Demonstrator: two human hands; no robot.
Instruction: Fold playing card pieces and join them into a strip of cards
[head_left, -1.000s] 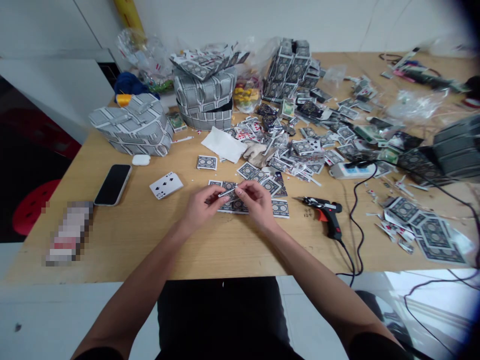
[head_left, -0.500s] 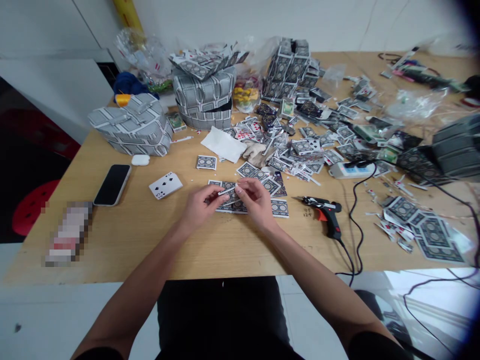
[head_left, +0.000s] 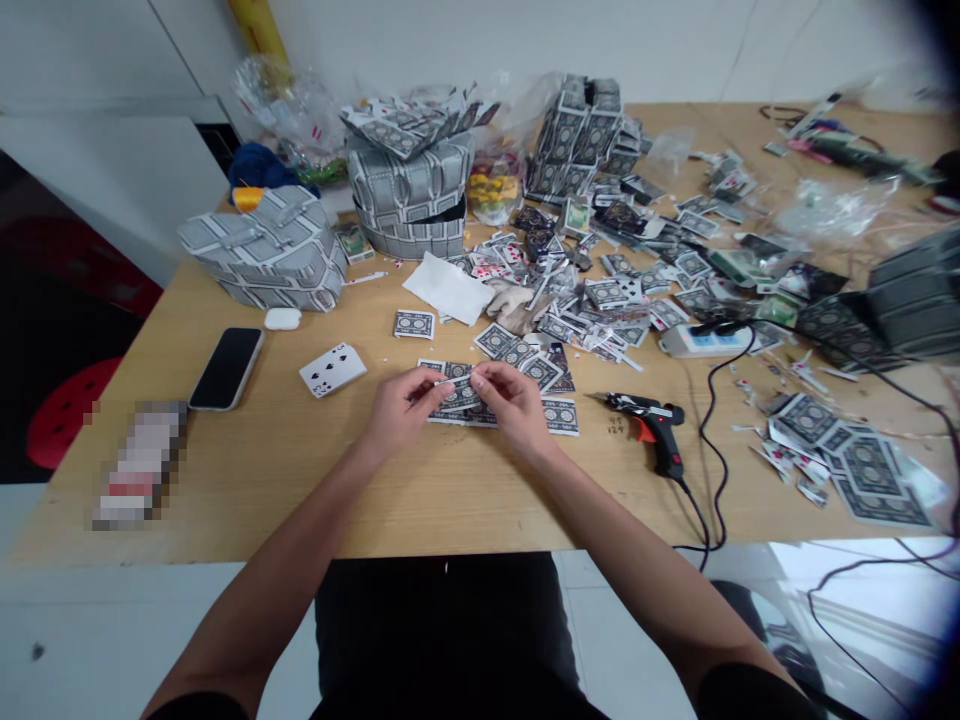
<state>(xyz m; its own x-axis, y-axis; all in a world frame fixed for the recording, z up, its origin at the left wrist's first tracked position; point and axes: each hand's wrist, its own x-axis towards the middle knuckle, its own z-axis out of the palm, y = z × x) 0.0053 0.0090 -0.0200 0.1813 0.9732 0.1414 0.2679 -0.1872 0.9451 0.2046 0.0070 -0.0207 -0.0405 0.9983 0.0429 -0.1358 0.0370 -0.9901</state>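
Between my two hands is a playing card (head_left: 457, 396) with a dark patterned back, one edge showing white. My left hand (head_left: 406, 408) pinches its left end with thumb and fingers. At the other end my right hand (head_left: 511, 402) grips it the same way. Beneath lies a row of patterned cards (head_left: 559, 415) on the table, partly hidden by my hands. Several more patterned cards (head_left: 510, 346) overlap just beyond my right hand. A stack of playing cards (head_left: 332, 370), face up, lies left of my left hand.
A glue gun (head_left: 649, 425) with a black cord lies to the right, near a power strip (head_left: 705, 340). At left are a phone (head_left: 226, 368) and a white earbud case (head_left: 282, 319). Card-covered baskets (head_left: 409, 190) and a heap of card scraps (head_left: 570, 290) fill the back.
The held card has tilted slightly, so more of its patterned face shows. Both hands stay nearly in place.
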